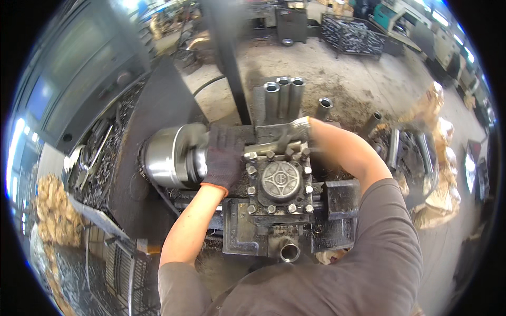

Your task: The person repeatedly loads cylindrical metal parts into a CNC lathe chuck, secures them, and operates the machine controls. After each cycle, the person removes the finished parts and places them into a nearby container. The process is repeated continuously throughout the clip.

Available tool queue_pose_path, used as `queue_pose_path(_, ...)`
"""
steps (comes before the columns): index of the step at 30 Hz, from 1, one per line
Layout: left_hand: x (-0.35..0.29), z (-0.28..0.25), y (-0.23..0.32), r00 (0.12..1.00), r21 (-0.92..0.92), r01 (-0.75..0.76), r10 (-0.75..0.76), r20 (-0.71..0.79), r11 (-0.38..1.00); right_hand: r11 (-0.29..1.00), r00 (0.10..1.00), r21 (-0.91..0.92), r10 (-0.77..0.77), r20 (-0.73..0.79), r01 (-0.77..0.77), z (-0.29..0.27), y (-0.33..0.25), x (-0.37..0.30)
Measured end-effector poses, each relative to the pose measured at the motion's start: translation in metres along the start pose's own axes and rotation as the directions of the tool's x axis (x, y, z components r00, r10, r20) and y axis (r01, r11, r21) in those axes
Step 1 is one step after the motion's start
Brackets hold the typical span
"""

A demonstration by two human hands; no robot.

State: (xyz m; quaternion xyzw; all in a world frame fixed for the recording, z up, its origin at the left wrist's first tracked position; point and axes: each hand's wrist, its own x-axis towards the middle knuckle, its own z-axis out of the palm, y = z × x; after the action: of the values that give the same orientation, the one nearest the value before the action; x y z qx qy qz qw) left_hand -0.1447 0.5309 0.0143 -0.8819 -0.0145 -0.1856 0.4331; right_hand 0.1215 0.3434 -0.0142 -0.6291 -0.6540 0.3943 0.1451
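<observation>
My left hand (225, 157), in a dark glove with an orange cuff, is closed over a metal tube (259, 149) just right of the shiny lathe chuck (164, 157). The tube lies crosswise behind the square tool post (280, 180), which has a round cap and bolts around its edge. My right hand (291, 132), gloved with a pale cuff, is at the tube's right part. Motion smears its fingers, so their grip does not show. The left hand hides the tube's end near the chuck.
Several upright metal tubes (284, 97) stand behind the tool post, with a separate tube (324, 107) to their right. A dark upright post (229, 63) rises beyond the chuck. Metal parts fill a crate (352, 36) at the back. Wrapped bundles (440, 163) stand at right.
</observation>
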Motion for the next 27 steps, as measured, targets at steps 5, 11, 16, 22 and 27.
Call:
queue_pose_path(5,0.004,-0.025,-0.010,0.994,-0.473,0.033,0.021,0.110,0.880,0.723,0.857,0.689,0.385,-0.343,-0.050,0.029,-0.032,-0.143)
queue_pose_path(11,0.037,-0.059,-0.046,0.976,-0.602,-0.023,0.149,0.160,0.799,0.832,0.167,0.431,0.508,-0.845,-0.350,0.205,-0.158,-0.316)
queue_pose_path(16,0.135,-0.109,-0.041,0.983,-0.883,-0.184,0.096,-0.158,0.433,0.237,-0.189,0.971,0.954,-0.234,-0.005,0.453,-0.137,-0.401)
queue_pose_path(22,0.282,-0.125,0.070,0.948,-0.612,-0.271,0.315,-0.037,0.743,-0.407,-0.368,0.839,0.889,0.273,-0.360,0.630,-0.034,-0.406)
queue_pose_path(27,0.323,-0.077,0.119,0.892,-0.664,-0.155,0.393,0.224,0.731,-0.186,-0.569,0.867,0.812,-0.129,-0.462,0.594,-0.055,-0.422)
